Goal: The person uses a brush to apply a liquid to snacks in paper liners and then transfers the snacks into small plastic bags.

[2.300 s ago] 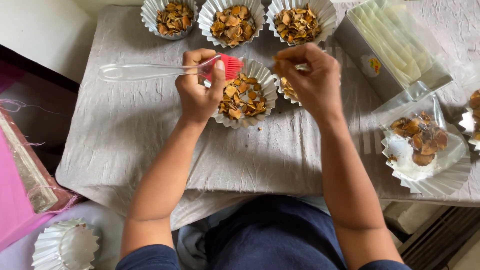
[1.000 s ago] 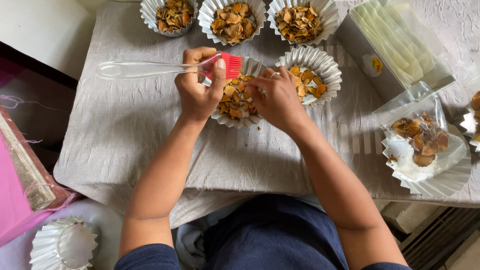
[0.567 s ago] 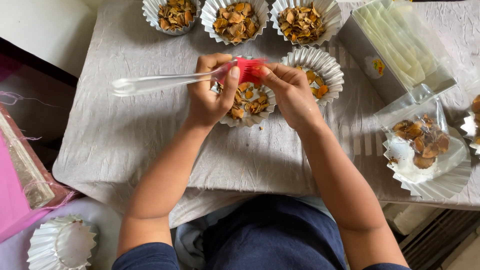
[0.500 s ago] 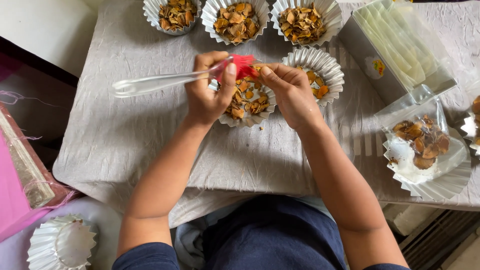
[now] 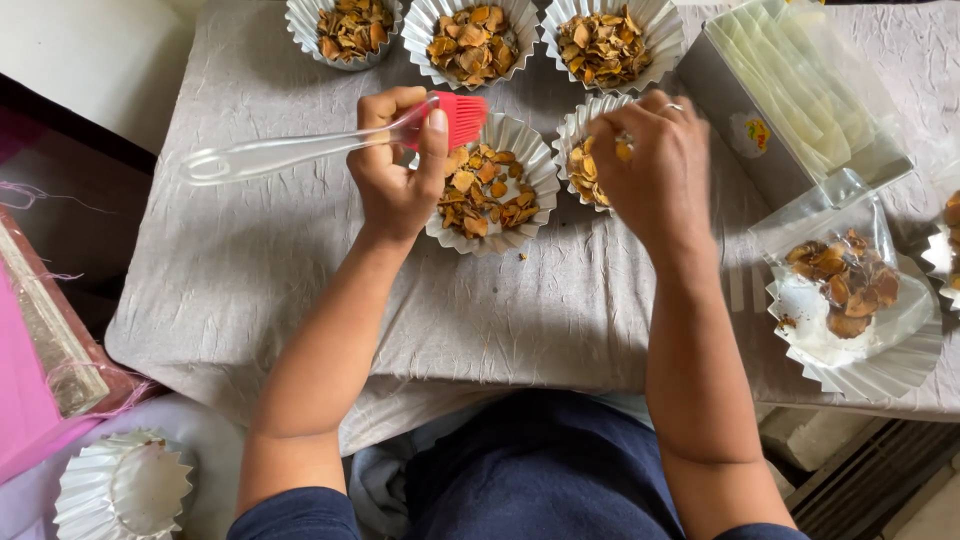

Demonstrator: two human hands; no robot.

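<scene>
Nearest to me, at the left below the table edge, a stack of empty fluted paper cups (image 5: 122, 488) waits; nothing threatens it.

On the grey cloth (image 5: 250, 290), my left hand (image 5: 400, 180) is closed around the clear handle of the red silicone brush (image 5: 330, 142). The bristle head sits at the far rim of the middle cup (image 5: 490, 185), which is full of dry brown-orange flakes. The long handle sticks out far to my left. I think this is the first risk: if I turn the wrist carelessly, the bristles may push the light paper rim and tip the flakes on the cloth. A few crumbs already lie just beside that cup.

My right hand (image 5: 650, 165) is curled over the neighbour cup (image 5: 590, 160), fingers bent down into it. Whether they pinch some flakes I cannot tell, because the hand hides them. If I lift too fast, the thin cup may come up with the fingers.

Farther away, three filled cups (image 5: 470, 40) stand in a row, near my knuckles. A wide move could knock them.
</scene>
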